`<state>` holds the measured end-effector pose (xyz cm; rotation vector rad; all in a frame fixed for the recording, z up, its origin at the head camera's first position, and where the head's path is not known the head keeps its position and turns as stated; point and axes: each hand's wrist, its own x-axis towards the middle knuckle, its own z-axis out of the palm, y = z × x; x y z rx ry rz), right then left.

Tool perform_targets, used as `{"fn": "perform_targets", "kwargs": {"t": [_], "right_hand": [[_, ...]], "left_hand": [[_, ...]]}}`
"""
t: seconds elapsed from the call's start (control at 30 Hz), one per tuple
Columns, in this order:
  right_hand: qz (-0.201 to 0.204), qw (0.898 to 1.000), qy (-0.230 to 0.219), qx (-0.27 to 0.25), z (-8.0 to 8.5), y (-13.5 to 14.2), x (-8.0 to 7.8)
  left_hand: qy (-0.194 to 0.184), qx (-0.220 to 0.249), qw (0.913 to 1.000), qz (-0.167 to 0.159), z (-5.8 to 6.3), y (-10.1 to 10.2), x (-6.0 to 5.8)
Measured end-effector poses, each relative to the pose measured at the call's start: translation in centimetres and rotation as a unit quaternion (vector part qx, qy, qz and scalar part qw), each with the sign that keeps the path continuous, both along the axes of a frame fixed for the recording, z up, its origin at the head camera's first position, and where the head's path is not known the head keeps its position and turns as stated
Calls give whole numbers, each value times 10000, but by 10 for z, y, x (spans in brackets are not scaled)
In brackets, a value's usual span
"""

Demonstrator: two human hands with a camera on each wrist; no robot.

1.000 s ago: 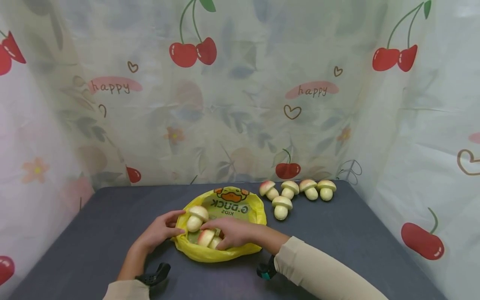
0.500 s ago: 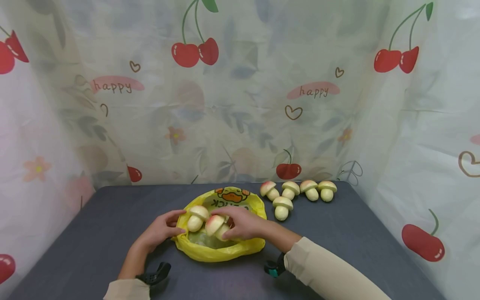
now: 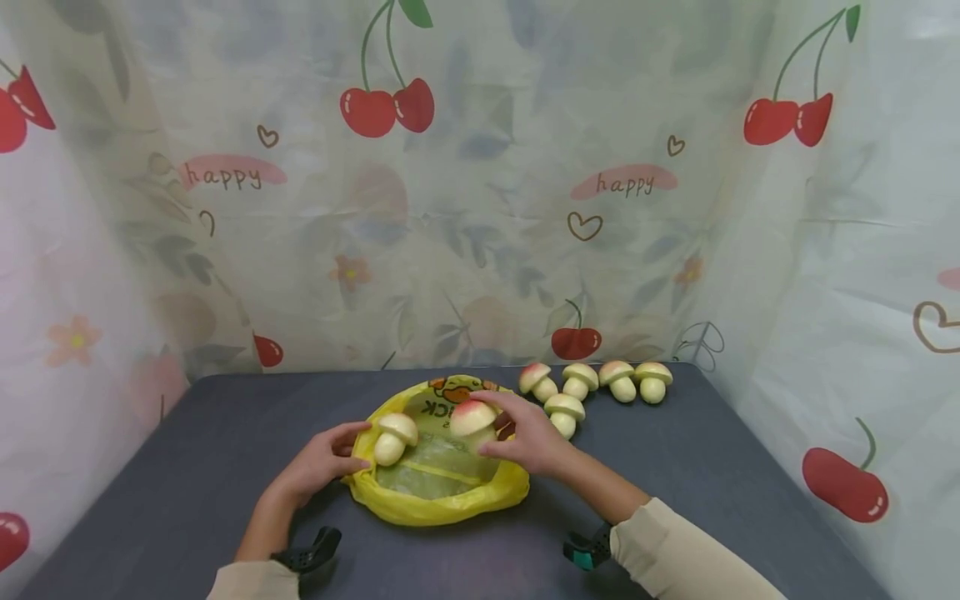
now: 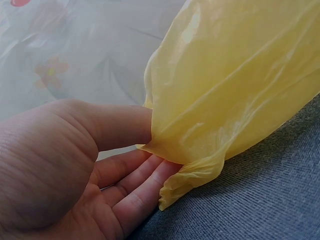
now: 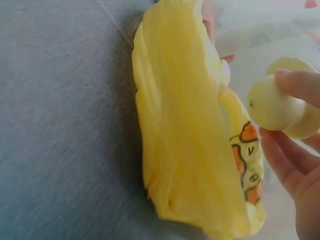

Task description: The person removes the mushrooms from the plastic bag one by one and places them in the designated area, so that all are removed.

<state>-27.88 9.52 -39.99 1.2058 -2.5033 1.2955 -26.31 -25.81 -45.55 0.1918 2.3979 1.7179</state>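
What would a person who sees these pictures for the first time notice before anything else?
Most striking is the yellow plastic bag with a duck print, lying open on the dark grey table. The left hand holds its left rim, where one toy mushroom sits. The right hand holds a pink-capped toy mushroom above the bag. Five more toy mushrooms stand grouped at the table's far right edge, below a cherry-printed curtain.

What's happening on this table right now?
A person's right hand holds a toy mushroom above the open yellow bag. The left hand pinches the bag's edge, next to another mushroom at the rim. Five more mushrooms lie on the grey table beyond the bag.
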Motion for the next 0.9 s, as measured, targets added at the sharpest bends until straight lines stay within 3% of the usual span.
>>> {"fn": "perform_targets", "kwargs": {"t": [0.27,0.6,0.9], "right_hand": [[-552,9976,62,-422,-12,25,3],[-1371,9883,387,-542,-17,66,5],[-1973,9730,1164,-299,-21,105,-2]], "left_hand": [[39,41,10000,-14,0,-1,0],[68,79,9999,-61,-2,-1,0],[240,-20,9997,-89,-5,-2,1]]}}
